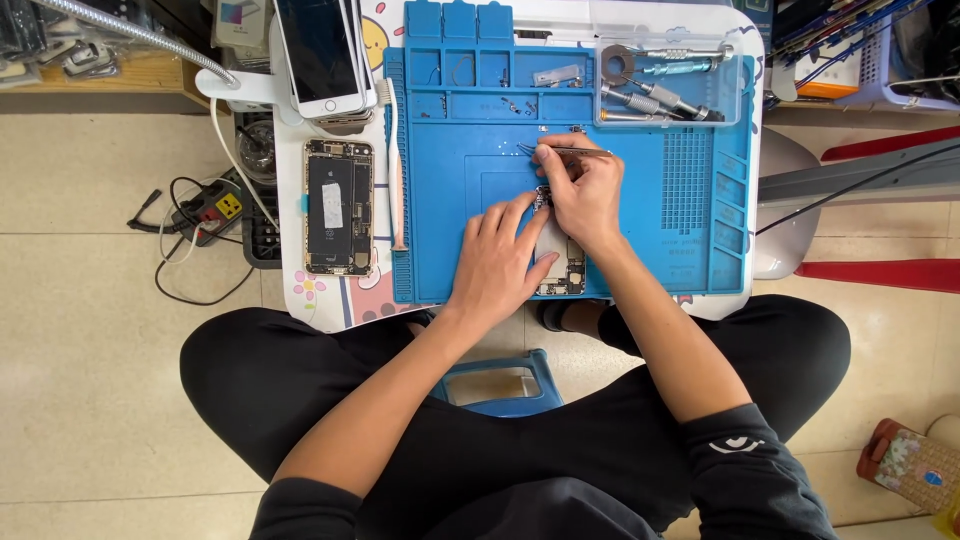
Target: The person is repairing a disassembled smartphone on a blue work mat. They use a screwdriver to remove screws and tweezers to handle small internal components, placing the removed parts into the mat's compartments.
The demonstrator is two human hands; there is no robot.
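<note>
Seen from above, a seated person works at a small white table [300,300] covered mostly by a blue silicone repair mat [640,230].

Farthest out to the left of the hands, an opened phone body [338,206] lies face up on the table edge, its black battery showing; above it sits a stack of phones [322,55] with dark screens. A thin pink pry stick [397,180] lies along the mat's left border.

The left hand [497,262] rests flat on the mat with fingers spread and pressing down, apparently steadying a phone circuit board [562,268], which lies directly under and between both hands. Only the board's lower end shows beyond the fingers.

Touching it on the right, the right hand [583,190] is closed in a pinch around metal tweezers [565,151], whose shaft lies across the top of the hand, pointing left. The tips cannot be made out, so whether they hold a part is unclear.

Up and to the right of the grip, a clear tray [668,82] holds several screwdrivers [660,100].

To do this well, it looks wise to keep the left hand's weight steady so the board cannot slide, brace the right wrist on the mat, and move the tweezers in small motions, since the parts are tiny.
</note>
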